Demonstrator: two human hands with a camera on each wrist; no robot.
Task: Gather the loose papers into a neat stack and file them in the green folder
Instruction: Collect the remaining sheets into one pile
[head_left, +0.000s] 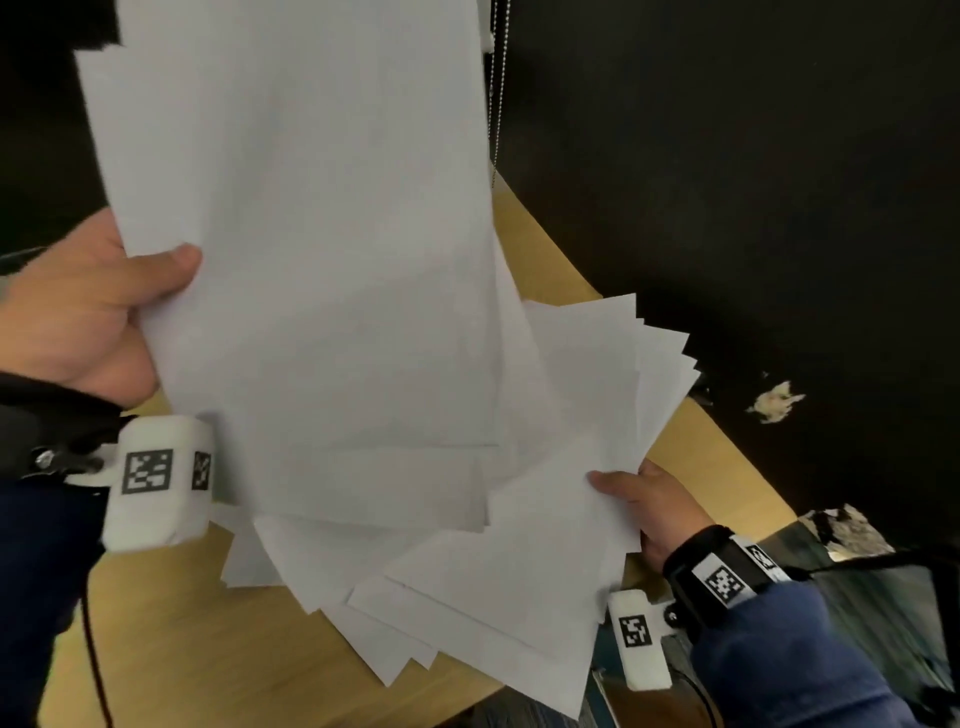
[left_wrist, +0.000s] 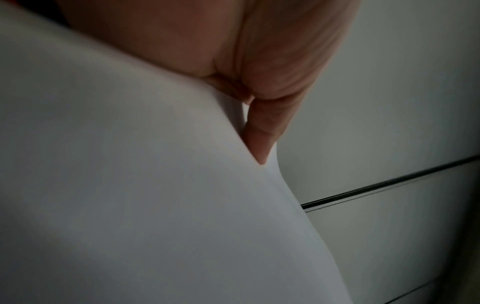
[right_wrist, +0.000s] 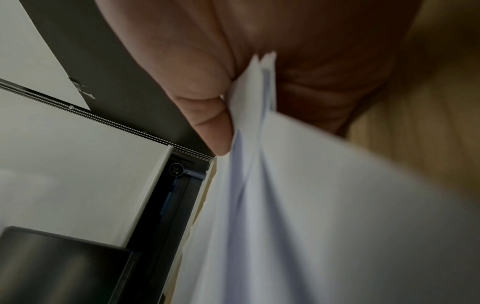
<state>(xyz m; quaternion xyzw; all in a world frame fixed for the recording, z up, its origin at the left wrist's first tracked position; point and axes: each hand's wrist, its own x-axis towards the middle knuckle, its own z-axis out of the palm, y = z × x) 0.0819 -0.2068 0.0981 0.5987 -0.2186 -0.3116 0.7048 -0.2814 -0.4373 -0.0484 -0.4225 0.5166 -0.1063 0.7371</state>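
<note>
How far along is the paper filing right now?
Done: most sheets look lifted off the wooden table. In hand: the left hand grips one bunch of papers, the right hand pinches a fanned, uneven bunch. Left: squaring them into one stack and filing; no green folder is visible.

There are two hands: the left hand (head_left: 78, 317) and the right hand (head_left: 657, 512). Each arm has one white foam block with black square codes on it, so two blocks (head_left: 156, 483) (head_left: 640, 642). The plain white paper sheets (head_left: 332, 260) are many and fanned out; I cannot count them all. There is one round light wooden table (head_left: 171, 649) and one thin silver bead chain (head_left: 496, 93).
</note>
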